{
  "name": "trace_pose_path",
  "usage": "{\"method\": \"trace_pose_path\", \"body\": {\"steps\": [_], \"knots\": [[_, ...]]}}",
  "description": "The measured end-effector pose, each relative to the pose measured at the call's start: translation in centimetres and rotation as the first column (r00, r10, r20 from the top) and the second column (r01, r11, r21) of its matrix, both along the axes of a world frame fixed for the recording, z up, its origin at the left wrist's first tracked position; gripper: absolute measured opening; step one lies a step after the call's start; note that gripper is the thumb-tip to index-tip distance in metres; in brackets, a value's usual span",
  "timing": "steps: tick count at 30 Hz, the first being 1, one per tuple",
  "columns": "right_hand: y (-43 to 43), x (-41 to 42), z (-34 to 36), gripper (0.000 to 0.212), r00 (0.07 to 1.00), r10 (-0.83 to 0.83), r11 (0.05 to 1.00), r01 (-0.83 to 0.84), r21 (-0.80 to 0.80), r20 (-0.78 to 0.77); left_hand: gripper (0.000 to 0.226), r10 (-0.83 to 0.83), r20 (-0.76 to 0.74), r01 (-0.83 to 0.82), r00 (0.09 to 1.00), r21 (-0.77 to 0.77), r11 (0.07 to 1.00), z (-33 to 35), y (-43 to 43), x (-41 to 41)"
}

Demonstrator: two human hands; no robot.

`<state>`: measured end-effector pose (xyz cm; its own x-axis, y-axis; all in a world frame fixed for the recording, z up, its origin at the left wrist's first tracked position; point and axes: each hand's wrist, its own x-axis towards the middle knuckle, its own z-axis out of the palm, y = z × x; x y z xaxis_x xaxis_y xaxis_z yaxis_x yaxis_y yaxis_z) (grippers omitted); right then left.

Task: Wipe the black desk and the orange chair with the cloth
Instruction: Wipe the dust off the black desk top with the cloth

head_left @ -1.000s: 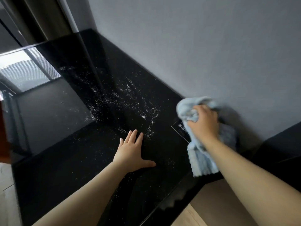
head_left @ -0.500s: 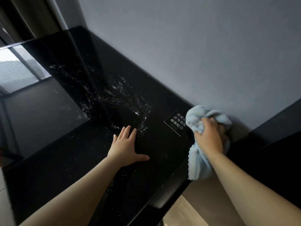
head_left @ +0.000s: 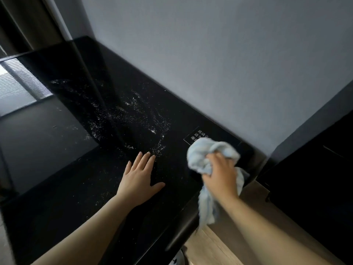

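The right grip (head_left: 221, 175) clenches the cloth (head_left: 200, 157) beside the label (head_left: 194, 135); the left grip (head_left: 139, 178) lies flat, released. A careless sweep could scatter the crumbs (head_left: 133, 111) off the surface (head_left: 57, 188).

We see a plain grey wall (head_left: 229, 54) at the back. A dark curtain (head_left: 24, 20) hangs in the top left corner. A black cupboard (head_left: 315, 178) stands on the right. The floor (head_left: 215, 249) is light wood. Bright window blinds (head_left: 17, 83) show as a reflection on the left.

Wall (head_left: 210, 64) bounds the black desk (head_left: 57, 197) behind; left hand (head_left: 139, 178) rests mid-desk.
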<state>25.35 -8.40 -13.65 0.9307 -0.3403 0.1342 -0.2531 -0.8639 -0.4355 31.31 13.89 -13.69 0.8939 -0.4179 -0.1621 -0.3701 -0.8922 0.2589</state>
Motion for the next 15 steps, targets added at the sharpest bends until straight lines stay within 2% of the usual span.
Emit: {"method": "trace_pose_path", "body": {"steps": [2,3,4,5,7,8,10,13,14,15], "knots": [[1.5,-0.9,-0.1,0.014,0.972,0.232,0.967,-0.233,0.106,0.022,0.087,0.012,0.042,-0.012,0.999,0.009,1.0,0.2,0.4,-0.4],[1.1,-0.7,0.1,0.014,0.963,0.267,0.951,-0.271,0.149,0.043,0.086,0.01,0.055,-0.011,0.998,0.012,1.0,0.2,0.6,-0.6],[0.0,-0.1,0.3,0.015,0.977,0.2,0.963,-0.21,0.167,0.073,0.086,0.011,0.06,-0.012,0.998,0.014,1.0,0.2,0.7,-0.8],[-1.3,0.6,0.5,0.017,0.995,0.053,0.986,-0.065,0.151,0.082,0.086,0.016,0.056,-0.017,0.998,0.016,1.0,0.3,0.8,-1.0],[-3.3,1.4,0.8,0.021,0.974,-0.226,0.974,0.226,0.034,0.019,0.086,0.029,0.033,-0.03,0.999,0.024,0.999,0.2,1.1,-1.4],[-3.2,1.4,0.6,0.023,0.97,-0.241,0.97,0.24,-0.049,-0.017,0.086,0.032,0.019,-0.032,0.999,0.028,0.999,0.1,1.2,-1.7],[-0.9,0.4,0.0,0.024,0.995,-0.091,0.992,0.089,-0.089,-0.027,0.086,0.034,-0.009,-0.034,0.999,0.015,0.999,-0.1,1.2,-2.2],[1.8,-2.1,-0.8,0.018,0.959,0.284,0.959,-0.284,0.009,0.014,0.088,0.055,-0.058,-0.058,0.997,-0.043,0.997,-0.3,1.0,-2.4],[1.1,-1.9,-0.6,0.018,0.94,0.34,0.939,-0.34,0.053,0.016,0.089,0.054,-0.078,-0.058,0.996,-0.05,0.997,-0.3,1.0,-2.4],[-0.2,-1.1,-0.3,0.018,0.944,0.328,0.941,-0.329,0.076,0.025,0.09,0.045,-0.088,-0.049,0.995,-0.041,0.998,-0.4,0.9,-2.3]]}}
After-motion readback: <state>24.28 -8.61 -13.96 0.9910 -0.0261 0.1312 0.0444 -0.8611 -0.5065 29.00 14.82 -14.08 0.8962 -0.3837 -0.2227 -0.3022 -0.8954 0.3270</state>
